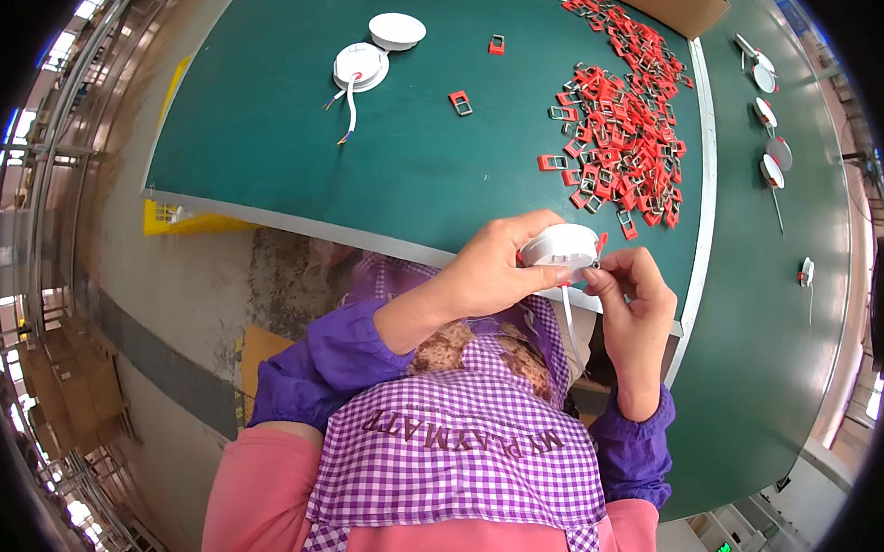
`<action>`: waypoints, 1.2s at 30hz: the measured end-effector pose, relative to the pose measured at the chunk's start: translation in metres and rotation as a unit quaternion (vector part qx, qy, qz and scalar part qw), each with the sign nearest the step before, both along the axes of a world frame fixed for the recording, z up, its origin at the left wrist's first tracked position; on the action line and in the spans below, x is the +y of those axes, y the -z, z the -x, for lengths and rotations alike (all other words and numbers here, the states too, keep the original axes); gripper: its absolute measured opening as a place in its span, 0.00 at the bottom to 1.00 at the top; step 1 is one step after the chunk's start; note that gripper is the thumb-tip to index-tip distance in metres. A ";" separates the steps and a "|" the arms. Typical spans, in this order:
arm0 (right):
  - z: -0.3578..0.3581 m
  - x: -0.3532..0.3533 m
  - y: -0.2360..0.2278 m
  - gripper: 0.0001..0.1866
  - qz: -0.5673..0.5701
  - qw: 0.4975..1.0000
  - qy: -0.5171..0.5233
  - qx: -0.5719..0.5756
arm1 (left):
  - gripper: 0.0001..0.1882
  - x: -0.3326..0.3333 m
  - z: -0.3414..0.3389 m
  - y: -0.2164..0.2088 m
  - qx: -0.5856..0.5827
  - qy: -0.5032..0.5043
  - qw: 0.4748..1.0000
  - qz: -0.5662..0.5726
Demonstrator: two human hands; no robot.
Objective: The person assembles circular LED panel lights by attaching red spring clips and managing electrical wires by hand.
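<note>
Near the table's front edge, my left hand (486, 270) grips a round white downlight (562, 245) by its side, thumb on the near face. A white cable (569, 319) hangs from the light toward my apron. My right hand (639, 307) pinches a red spring clip (602, 245) with thumb and forefinger at the light's right side. Whether that clip is seated on the light is hard to tell. Just beyond my hands lies a large heap of red clips with metal loops (622, 136).
Two more white downlights, one with a cable (360, 67), the other (397, 31) touching it, lie on the green table (301, 145). Loose clips (460, 103) are scattered nearby. A cardboard box (680, 7) stands at the back. Several lights (772, 171) lie on the belt-like green surface at right.
</note>
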State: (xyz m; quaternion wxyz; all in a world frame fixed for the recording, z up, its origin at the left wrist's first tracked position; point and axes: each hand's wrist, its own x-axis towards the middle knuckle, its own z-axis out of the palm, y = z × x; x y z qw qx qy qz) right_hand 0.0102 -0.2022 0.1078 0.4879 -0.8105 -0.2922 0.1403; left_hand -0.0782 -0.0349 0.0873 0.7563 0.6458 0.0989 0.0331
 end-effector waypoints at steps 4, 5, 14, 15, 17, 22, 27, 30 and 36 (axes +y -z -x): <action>-0.002 0.003 -0.022 0.15 -0.073 0.990 0.070 0.100 | 0.15 0.000 0.001 -0.006 -0.022 0.006 0.999 -0.042; -0.002 0.000 -0.027 0.19 -0.063 0.986 0.046 0.146 | 0.14 -0.001 0.002 -0.010 -0.032 0.012 0.998 -0.061; -0.024 -0.033 -0.006 0.23 -0.057 0.961 -0.008 0.271 | 0.19 -0.014 -0.010 -0.003 0.006 0.089 0.996 0.021; -0.030 -0.038 -0.006 0.21 -0.045 0.972 0.027 0.228 | 0.21 -0.012 -0.014 -0.001 -0.007 0.105 0.994 -0.003; -0.066 -0.074 -0.001 0.18 -0.051 0.982 0.120 0.134 | 0.24 0.019 -0.022 -0.014 -0.126 -0.013 0.953 -0.274; -0.110 -0.136 0.008 0.21 -0.032 0.891 0.420 -0.168 | 0.18 0.171 -0.028 -0.020 -0.054 -0.354 0.858 -0.367; -0.081 -0.061 0.028 0.07 0.016 0.974 0.209 -0.085 | 0.33 0.255 -0.020 0.027 0.143 -0.300 0.825 -0.456; -0.069 -0.017 0.041 0.05 0.071 0.975 0.097 -0.189 | 0.35 0.243 -0.024 0.042 0.137 -0.254 0.772 -0.566; -0.067 0.001 0.052 0.03 0.230 0.923 0.013 -0.310 | 0.38 0.182 -0.014 0.030 0.122 -0.201 0.758 -0.608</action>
